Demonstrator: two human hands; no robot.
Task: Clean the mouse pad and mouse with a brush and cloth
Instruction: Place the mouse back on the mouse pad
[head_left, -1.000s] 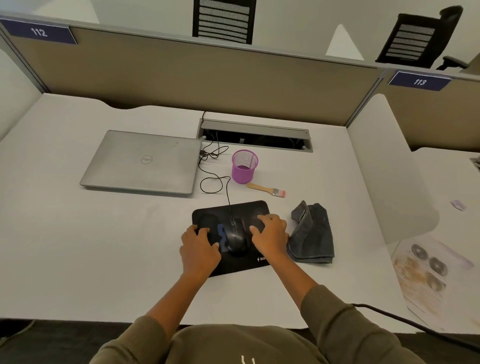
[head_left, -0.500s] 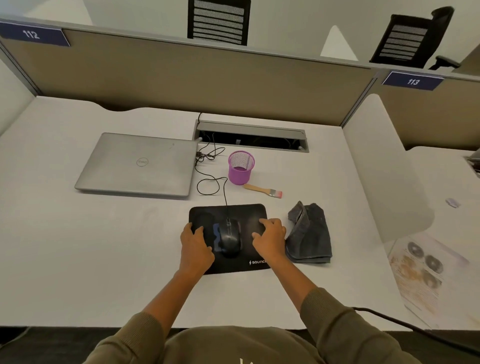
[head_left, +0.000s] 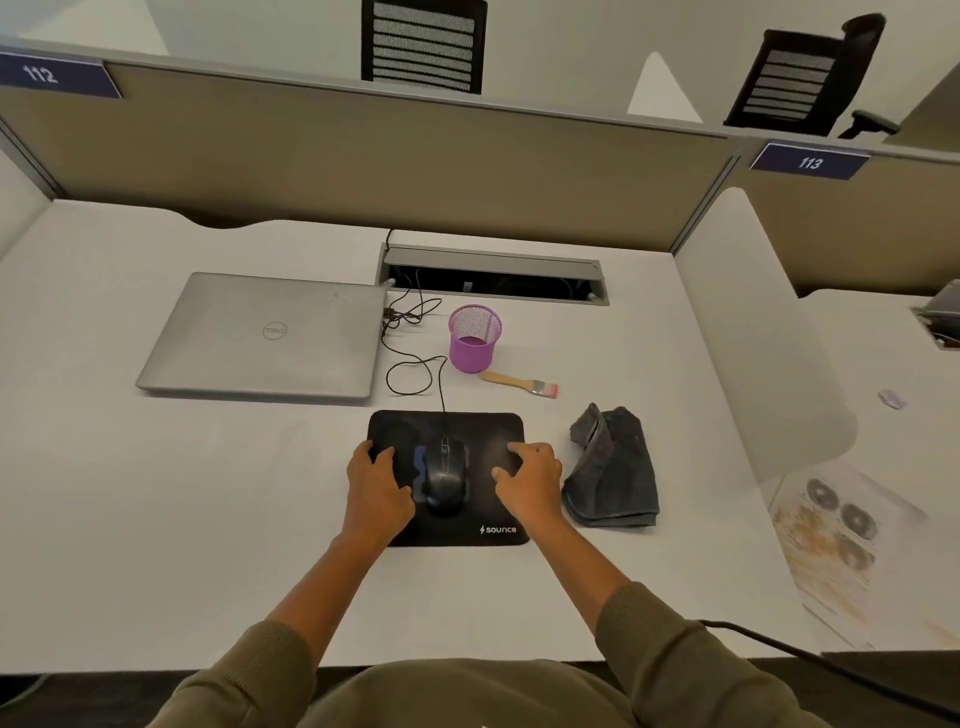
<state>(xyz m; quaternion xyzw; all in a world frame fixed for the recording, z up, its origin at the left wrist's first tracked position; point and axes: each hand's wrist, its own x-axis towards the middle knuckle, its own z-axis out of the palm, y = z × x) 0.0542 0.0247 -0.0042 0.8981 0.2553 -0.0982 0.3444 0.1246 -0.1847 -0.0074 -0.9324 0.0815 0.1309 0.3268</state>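
Both hands, left (head_left: 376, 491) and right (head_left: 532, 480), are resting loose-fingered on the pad (head_left: 498, 431), flanking the mouse (head_left: 444, 480), gripping nothing. The light, stiff brush (head_left: 519, 383) is lying beyond, likely best taken by its handle.

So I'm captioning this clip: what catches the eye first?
Two hands, the left hand and the right hand, rest on a black mouse pad either side of a black mouse. A purple mesh cup stands behind it, beside a small brush.
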